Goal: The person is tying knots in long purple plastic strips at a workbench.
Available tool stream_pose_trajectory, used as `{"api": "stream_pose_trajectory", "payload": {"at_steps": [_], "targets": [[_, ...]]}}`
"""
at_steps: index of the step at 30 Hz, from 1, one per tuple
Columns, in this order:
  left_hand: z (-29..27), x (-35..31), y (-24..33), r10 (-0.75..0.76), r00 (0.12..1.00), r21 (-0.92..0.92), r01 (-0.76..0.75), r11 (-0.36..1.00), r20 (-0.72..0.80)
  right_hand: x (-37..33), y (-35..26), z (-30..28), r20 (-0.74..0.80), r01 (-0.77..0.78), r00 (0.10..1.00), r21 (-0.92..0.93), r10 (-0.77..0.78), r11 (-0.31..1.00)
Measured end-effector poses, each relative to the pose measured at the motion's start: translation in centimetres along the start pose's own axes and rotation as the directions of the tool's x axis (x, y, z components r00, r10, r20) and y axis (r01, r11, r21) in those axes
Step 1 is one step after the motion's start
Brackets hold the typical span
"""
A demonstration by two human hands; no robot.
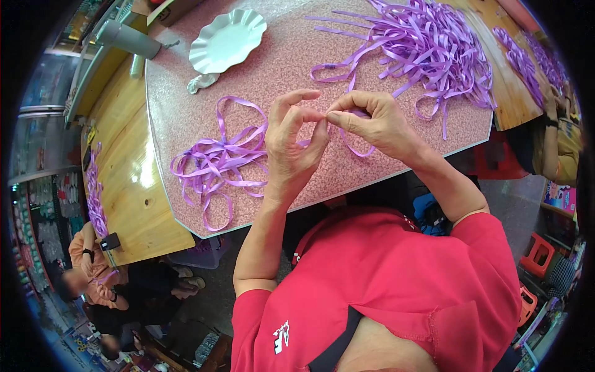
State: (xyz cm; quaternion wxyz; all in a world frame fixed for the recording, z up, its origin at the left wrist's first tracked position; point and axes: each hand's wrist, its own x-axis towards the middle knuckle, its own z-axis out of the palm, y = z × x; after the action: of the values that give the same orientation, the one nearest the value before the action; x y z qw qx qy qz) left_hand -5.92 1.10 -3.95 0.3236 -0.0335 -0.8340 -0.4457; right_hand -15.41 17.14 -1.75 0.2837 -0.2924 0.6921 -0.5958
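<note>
Over the pink patterned table my left hand and my right hand meet, thumb and index fingertips pinched close together. Between them they hold a thin purple ribbon, whose loop hangs below my right hand. A piece of ribbon also shows beside my left thumb; the exact spot being pinched is too small to make out. Left of my left hand lies a loose group of looped purple ribbons. Beyond my right hand spreads a big heap of purple ribbons, with a few strands reaching toward my fingers.
A pale scalloped plate lies at the far left of the pink table, near a crumpled white wad. A grey tumbler stands by the corner. People work with purple ribbons at wooden tables on both sides. Red stools stand at right.
</note>
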Motion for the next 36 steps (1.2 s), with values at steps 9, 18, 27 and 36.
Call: {"api": "stream_pose_trajectory", "payload": {"at_steps": [9, 18, 27, 36], "targets": [[0.3, 0.1, 0.0, -0.049, 0.999, -0.064, 0.048, 0.997, -0.020, -0.2, -0.2, -0.2, 0.022, -0.051, 0.999, 0.119, 0.049, 0.992], [0.3, 0.0, 0.4, -0.077, 0.997, -0.064, 0.077, 0.995, 0.000, -0.2, 0.2, -0.5, 0.034, -0.078, 0.997, 0.078, 0.076, 0.994], [-0.3, -0.2, -0.5, -0.143, 0.990, -0.202, 0.139, 0.969, -0.003, -0.6, 1.6, -1.8, 0.038, -0.077, 0.996, 0.067, 0.075, 0.995], [0.2, 0.0, 0.2, 0.048, 0.997, 0.124, -0.056, 0.991, 0.067, -0.9, 0.8, -1.6, 0.113, -0.177, 0.980, 0.117, 0.164, 0.977]]}}
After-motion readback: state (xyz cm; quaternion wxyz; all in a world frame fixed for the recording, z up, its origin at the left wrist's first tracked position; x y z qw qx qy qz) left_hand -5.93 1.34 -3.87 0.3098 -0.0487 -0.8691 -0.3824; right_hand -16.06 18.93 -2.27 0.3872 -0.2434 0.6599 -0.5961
